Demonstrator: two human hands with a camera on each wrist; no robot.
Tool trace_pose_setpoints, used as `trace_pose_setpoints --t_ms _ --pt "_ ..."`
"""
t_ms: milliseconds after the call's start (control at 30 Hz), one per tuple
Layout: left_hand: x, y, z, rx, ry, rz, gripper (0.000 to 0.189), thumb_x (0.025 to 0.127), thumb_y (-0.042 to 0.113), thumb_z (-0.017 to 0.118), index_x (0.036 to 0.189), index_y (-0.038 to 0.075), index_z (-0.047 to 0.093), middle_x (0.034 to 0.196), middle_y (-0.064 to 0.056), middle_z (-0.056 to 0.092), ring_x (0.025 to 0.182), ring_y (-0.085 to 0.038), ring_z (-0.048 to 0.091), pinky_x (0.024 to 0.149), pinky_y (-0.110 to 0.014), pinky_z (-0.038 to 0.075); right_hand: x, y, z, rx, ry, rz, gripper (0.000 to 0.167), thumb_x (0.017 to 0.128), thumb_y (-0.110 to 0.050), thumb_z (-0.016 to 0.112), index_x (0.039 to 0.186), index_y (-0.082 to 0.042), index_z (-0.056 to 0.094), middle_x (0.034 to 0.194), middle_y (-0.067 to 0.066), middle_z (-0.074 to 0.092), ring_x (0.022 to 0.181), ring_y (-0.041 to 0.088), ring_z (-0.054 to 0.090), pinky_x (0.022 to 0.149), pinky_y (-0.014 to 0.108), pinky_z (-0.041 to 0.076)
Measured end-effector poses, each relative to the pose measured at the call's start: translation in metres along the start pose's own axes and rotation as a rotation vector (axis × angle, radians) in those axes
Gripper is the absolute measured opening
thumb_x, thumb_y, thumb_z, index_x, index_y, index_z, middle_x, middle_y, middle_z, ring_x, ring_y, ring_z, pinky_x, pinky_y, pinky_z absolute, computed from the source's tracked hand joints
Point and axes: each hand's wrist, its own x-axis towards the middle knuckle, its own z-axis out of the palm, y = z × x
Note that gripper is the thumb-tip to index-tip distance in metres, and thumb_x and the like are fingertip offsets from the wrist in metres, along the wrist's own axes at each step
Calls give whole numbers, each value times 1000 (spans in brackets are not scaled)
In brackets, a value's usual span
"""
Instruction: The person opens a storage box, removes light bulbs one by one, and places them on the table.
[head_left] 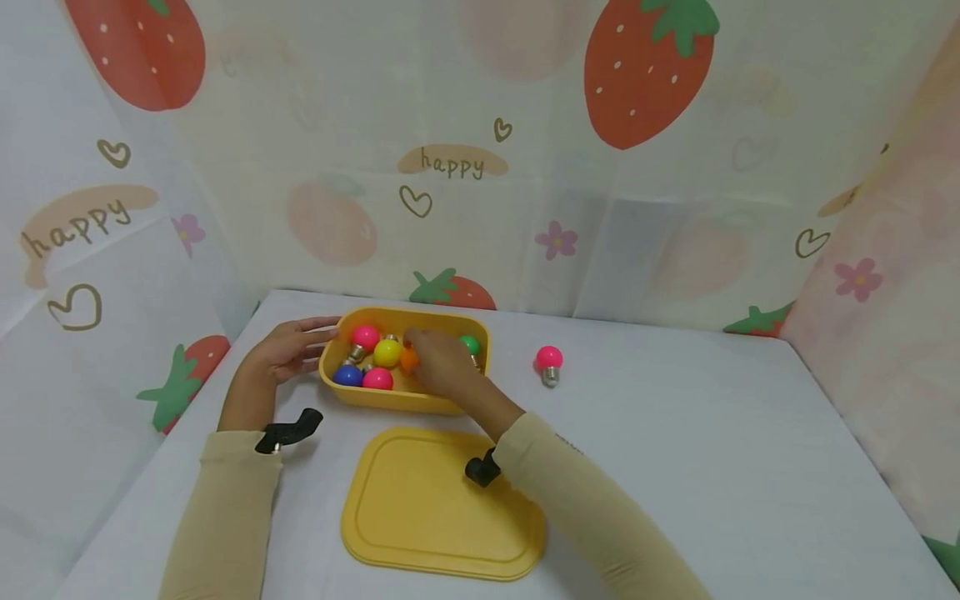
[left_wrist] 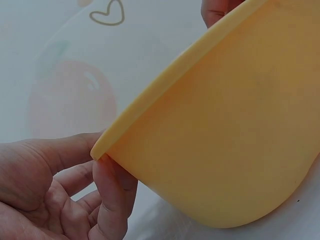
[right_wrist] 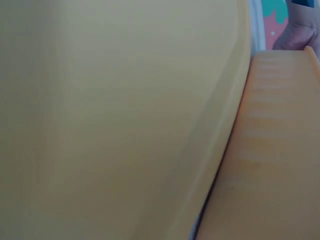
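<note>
A yellow plastic container [head_left: 405,402] holds several small light bulbs with metal screw bases. Among them are a yellow bulb [head_left: 387,353], a blue bulb [head_left: 348,375], two pink ones and a green bulb [head_left: 469,344]. My left hand [head_left: 288,348] holds the container's left end; the left wrist view shows its fingers at the rim [left_wrist: 150,97]. Reaching inside, my right hand [head_left: 444,360] has curled fingers at an orange bulb [head_left: 408,360], which the hand partly covers. The right fingertips are mostly hidden. The right wrist view shows yellow plastic surfaces, no bulbs.
A yellow lid [head_left: 442,508] lies flat in front of the container, under the right forearm. To the container's right, one pink bulb [head_left: 550,358] is on the white tabletop [head_left: 712,450]. Strawberry-printed cloth [head_left: 517,217] hangs behind and at both sides.
</note>
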Motion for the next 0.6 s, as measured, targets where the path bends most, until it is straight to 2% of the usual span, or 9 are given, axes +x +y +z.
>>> trace_pose_setpoints --t_ms 133,367,600 --pt "-1 1 0 1 -5 4 68 99 30 68 158 13 38 161 -15 34 138 -33 44 94 -30 54 0 1 2 -5 4 3 41 96 -21 72 133 -15 57 116 0 67 97 16 59 85 28 55" --pt "-6 2 2 25 -6 11 67 100 30 65 159 14 36 162 -15 31 142 -36 40 96 -30 53 -4 3 0 26 12 8 49 97 -21 70 143 -15 54 133 2 63 115 19 60 101 33 51" --pt "-3 1 1 17 -33 13 69 101 31 65 160 13 33 164 -16 28 140 -34 40 98 -32 51 -8 7 -2 42 56 2 49 96 -25 72 142 -14 56 135 3 63 118 19 60 103 33 50"
